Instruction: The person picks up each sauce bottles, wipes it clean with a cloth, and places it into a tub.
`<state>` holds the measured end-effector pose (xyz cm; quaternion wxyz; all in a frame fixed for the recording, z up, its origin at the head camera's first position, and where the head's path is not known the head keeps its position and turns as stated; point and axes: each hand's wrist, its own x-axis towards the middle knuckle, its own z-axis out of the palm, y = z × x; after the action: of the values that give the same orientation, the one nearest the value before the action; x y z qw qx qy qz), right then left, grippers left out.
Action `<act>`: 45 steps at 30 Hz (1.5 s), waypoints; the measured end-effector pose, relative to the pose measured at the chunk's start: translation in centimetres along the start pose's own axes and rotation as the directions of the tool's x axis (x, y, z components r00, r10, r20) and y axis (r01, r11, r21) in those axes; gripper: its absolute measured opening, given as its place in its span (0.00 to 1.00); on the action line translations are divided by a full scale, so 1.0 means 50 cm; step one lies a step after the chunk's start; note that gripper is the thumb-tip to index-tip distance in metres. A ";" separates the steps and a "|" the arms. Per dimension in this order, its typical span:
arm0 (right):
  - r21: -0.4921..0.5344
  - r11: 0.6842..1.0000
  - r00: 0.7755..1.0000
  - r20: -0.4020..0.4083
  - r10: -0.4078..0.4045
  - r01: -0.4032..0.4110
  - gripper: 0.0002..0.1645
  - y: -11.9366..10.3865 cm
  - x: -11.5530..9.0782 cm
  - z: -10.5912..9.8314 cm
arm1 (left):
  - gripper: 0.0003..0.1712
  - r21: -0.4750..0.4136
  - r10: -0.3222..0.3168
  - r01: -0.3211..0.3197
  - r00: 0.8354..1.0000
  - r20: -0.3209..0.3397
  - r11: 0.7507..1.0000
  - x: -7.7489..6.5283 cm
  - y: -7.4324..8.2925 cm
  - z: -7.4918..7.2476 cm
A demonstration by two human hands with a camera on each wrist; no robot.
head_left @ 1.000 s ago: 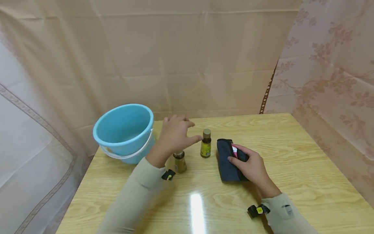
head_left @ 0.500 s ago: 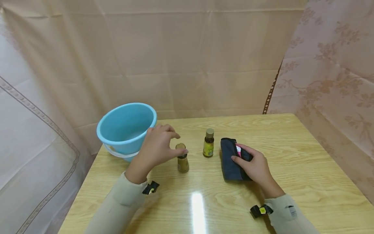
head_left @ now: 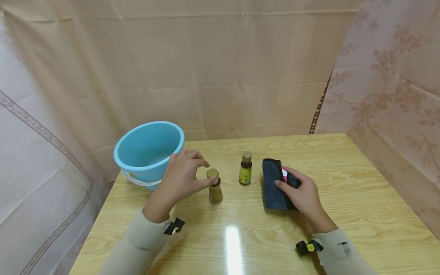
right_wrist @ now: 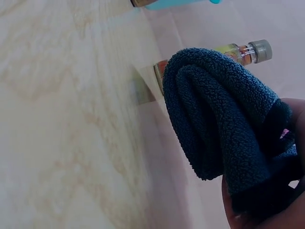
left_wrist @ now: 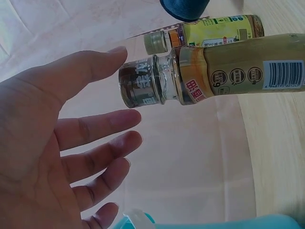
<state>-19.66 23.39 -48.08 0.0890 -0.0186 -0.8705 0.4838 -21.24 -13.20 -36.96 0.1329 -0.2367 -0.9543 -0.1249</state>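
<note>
My left hand (head_left: pixel 183 176) reaches to a gold-labelled glass bottle (head_left: pixel 215 194), thumb and forefinger spread at either side of its cap. In the left wrist view the thumb tip stands by the cap (left_wrist: pixel 138 83), with the fingers loosely bent. My right hand (head_left: pixel 304 193) grips a folded dark blue towel (head_left: pixel 272 191), thumb on the near face. A white and pink tag (head_left: pixel 284 174) pokes out of the folds. Terry loops show on the towel (right_wrist: pixel 209 109) in the right wrist view. Between the hands stands a small brown bottle (head_left: pixel 245 173) with a yellow-green label.
A light blue bucket (head_left: pixel 154 168) with a white handle stands at the left back of the wood-grain table (head_left: pixel 361 214). Beige cloth (head_left: pixel 213 68) hangs behind the table, and a flowered curtain (head_left: pixel 395 84) hangs on the right.
My left hand has moved left and down from over the gold-labelled bottle to beside its cap, uncovering the bottle. My right hand has shifted the towel slightly right and up.
</note>
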 end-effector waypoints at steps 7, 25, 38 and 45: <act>0.035 0.999 1.000 0.000 0.010 -0.010 0.34 -0.018 -0.006 -0.012 | 0.20 -0.021 0.001 -0.001 1.000 -0.019 1.000 -0.003 -0.003 0.006; 0.103 0.995 1.000 -0.004 0.015 -0.015 0.34 -0.058 -0.032 -0.015 | 0.14 -0.020 0.035 -0.036 0.999 -0.006 0.999 0.013 0.019 0.010; 0.157 0.988 1.000 -0.023 0.008 -0.005 0.34 -0.068 -0.044 -0.012 | 0.13 -0.042 0.075 -0.075 0.997 0.012 0.996 0.022 0.056 0.020; 0.231 0.973 1.000 -0.004 0.003 -0.002 0.34 -0.070 -0.051 -0.003 | 0.13 -0.041 0.086 -0.084 0.996 0.036 0.996 0.026 0.075 0.027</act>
<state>-16.93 21.35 -45.39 0.0921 -0.0105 -0.8080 0.5818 -20.81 -9.05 -37.15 0.1154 -0.2819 -0.9431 -0.1333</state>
